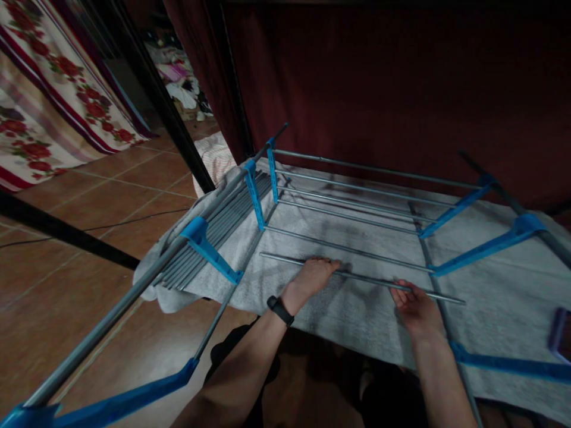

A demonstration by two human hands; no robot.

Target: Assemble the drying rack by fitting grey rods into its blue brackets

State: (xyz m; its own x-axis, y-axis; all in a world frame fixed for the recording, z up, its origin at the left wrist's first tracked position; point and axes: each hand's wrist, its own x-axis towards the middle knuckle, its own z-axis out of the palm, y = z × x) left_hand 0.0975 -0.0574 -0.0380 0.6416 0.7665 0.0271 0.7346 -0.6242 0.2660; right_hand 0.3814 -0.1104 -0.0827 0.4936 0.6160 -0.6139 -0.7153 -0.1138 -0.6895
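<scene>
A thin grey metal rod point(366, 278) lies crosswise between my hands, its two ends sticking out past them. My left hand point(312, 276), with a black band at the wrist, is closed around the rod left of its middle. Nearer the rod's right end, my right hand point(414, 306) pinches it from below. Around them stands a metal rack frame with blue plastic brackets point(214, 252) along its side tubes. Several crossbars point(348, 244) span the frame beyond my hands. The held rod's right end passes by the right inner tube point(441, 309); whether they touch I cannot tell.
Several loose rods point(223, 220) lie side by side on the grey cloth point(499, 297) at the left. A phone-like object point(559, 336) sits at the right edge. Black poles point(169, 113) and a dark red curtain point(379, 89) stand behind. Tiled floor point(111, 220) shows left.
</scene>
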